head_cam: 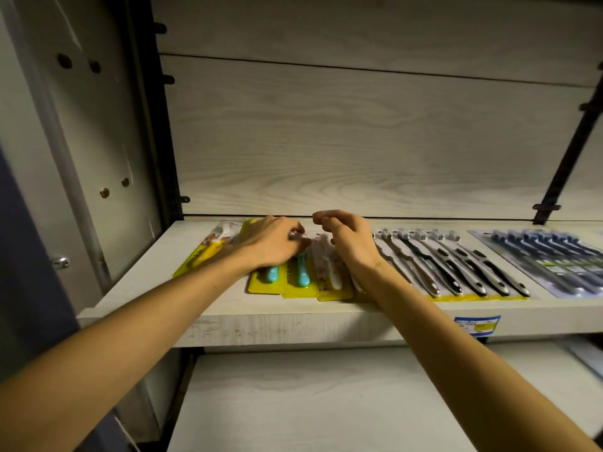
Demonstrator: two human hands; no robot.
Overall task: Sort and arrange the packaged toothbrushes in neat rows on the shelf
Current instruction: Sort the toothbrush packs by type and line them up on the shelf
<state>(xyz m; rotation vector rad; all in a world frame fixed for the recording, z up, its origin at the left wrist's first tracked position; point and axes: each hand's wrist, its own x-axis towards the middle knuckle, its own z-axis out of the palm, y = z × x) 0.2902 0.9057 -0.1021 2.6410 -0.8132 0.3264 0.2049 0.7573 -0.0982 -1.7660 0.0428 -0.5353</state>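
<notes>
Both forearms reach over the shelf [293,324] front edge: the left hand [272,244] presses curled fingers on the yellow-carded toothbrush packs [300,282] near the left end, apparently squaring them, while the right hand [347,238] hovers loosely curled, pinching nothing visible.

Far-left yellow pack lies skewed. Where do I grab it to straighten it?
Judging by its pose, pinch the yellow pack at its near corner by the shelf front, coming from the left: that end is bare, while the left hand covers the far end.

A blue-and-yellow price label [477,325] sticks to the board's front edge; black brackets [544,207] line the back panel [326,132].
</notes>
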